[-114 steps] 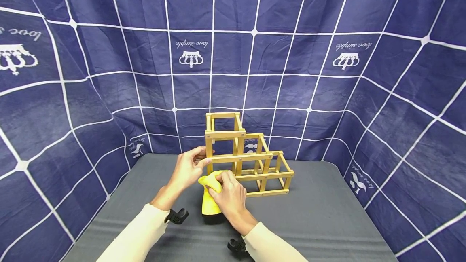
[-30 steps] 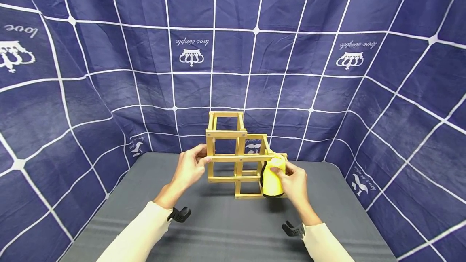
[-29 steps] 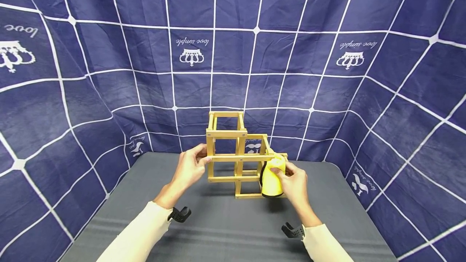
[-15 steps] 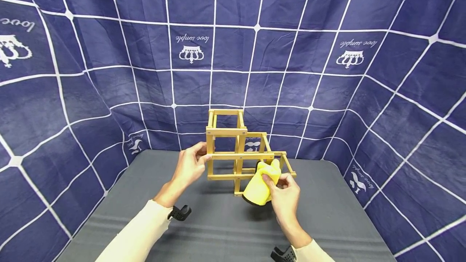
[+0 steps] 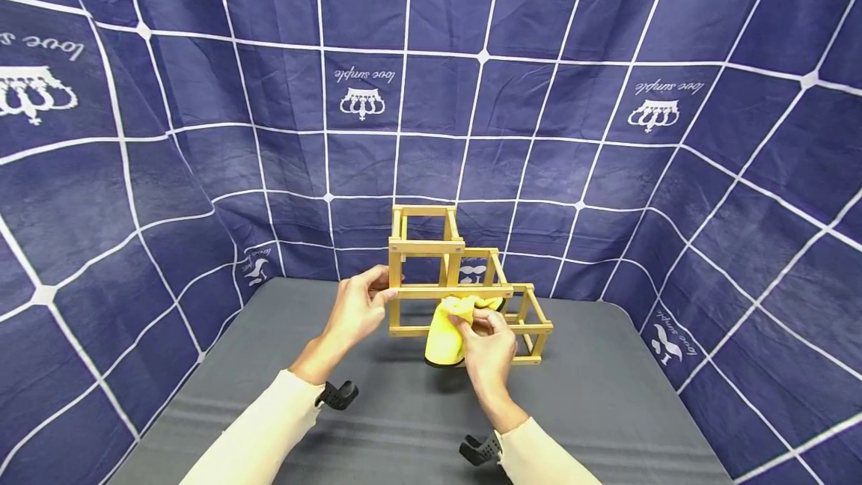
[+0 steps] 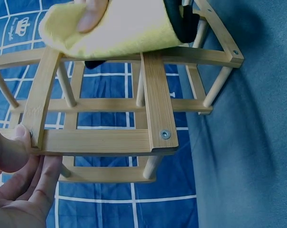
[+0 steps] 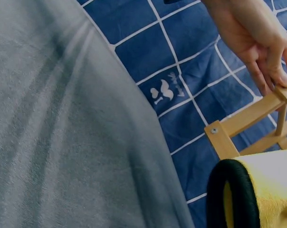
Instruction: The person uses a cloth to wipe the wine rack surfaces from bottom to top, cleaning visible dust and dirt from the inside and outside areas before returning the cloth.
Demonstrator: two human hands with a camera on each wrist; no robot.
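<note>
A stepped wooden rack (image 5: 426, 248) of light slats and round rods stands on the grey-covered table. My left hand (image 5: 360, 309) grips its left upright, thumb in front and fingers behind, near the middle slat. In the left wrist view the thumb and fingers pinch the slat (image 6: 96, 141) at its corner. My right hand (image 5: 488, 343) holds a bunched yellow cloth (image 5: 444, 339) with black edging against the front of the rack, below the middle slat. The cloth covers part of the lower slats. In the right wrist view the folded cloth (image 7: 272, 185) fills the lower right corner.
Dark blue curtains (image 5: 431, 96) with white grid lines enclose the table at the back and both sides. The grey table cover (image 5: 592, 395) extends around the rack. A black strap (image 5: 337, 395) sits on the left wrist, another (image 5: 480, 449) on the right.
My right hand has carried the yellow cloth leftward along the rack's front, from its right section to the middle. The left hand keeps its hold on the upright.
</note>
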